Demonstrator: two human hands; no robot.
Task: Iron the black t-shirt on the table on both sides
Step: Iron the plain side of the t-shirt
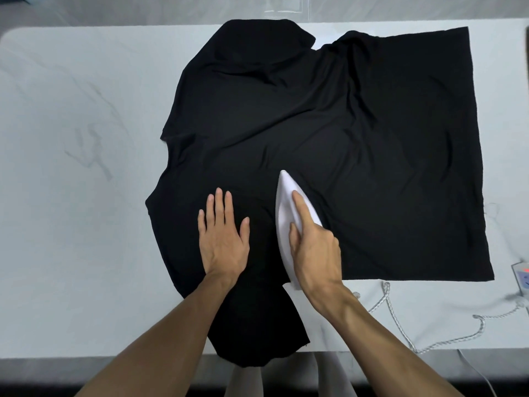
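Head view looks down on a pale table [71, 224] with the black t-shirt [315, 124] spread over its middle and right part. The hem lies toward the right edge. 1 sleeve reaches the far edge, and the other hangs over the near edge. The cloth carries soft creases, and no print or label shows on it.

A white iron [286, 213] sits on the shirt toward the near edge, tip pointing to the far edge. The right hand [315, 253] grips it from above, with the index finger stretched along the top and the other fingers curled round the handle, which the hand hides. No brand can be read on its body.

The left hand [223, 242] lies flat on the shirt just left of the iron, fingers straight and slightly apart.

A braided cord [415, 333] snakes along the near right corner. At the right edge a power strip [521, 279] with a red light is cut off by the frame, its markings too blurred to read.
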